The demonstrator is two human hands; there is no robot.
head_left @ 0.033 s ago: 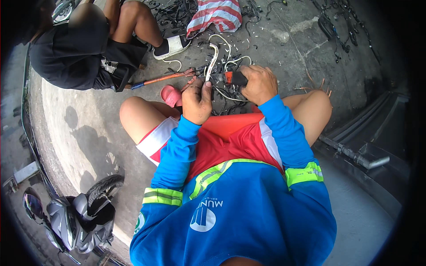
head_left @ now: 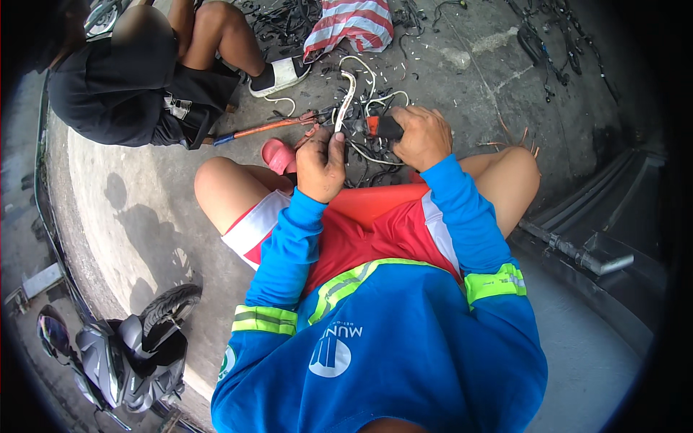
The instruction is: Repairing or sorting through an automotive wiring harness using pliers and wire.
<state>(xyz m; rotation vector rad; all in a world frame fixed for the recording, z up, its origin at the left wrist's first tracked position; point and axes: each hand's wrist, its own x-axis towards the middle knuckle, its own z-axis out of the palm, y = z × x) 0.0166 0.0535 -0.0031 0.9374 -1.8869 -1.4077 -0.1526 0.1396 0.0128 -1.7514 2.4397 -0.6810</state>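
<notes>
My left hand (head_left: 321,166) is closed round the lower end of a white cable (head_left: 348,97), thumb pressed along it. The cable stands up from the fist and curves over at its far end. To its right, my right hand (head_left: 424,137) grips a hand tool with a black and orange handle (head_left: 385,128). The tool points left toward the cable, just above the left thumb. Its working end is hard to make out against the dark scraps, so I cannot tell whether it touches the cable. More white cable (head_left: 375,79) loops on the ground beyond my hands.
A long orange-handled tool (head_left: 267,128) lies left of my hands, by a pink slipper (head_left: 276,155). A person in black (head_left: 115,94) sits at the far left. Beyond are a striped sack (head_left: 354,27) and black wire scraps (head_left: 559,43). A motorcycle (head_left: 126,353) stands at the near left.
</notes>
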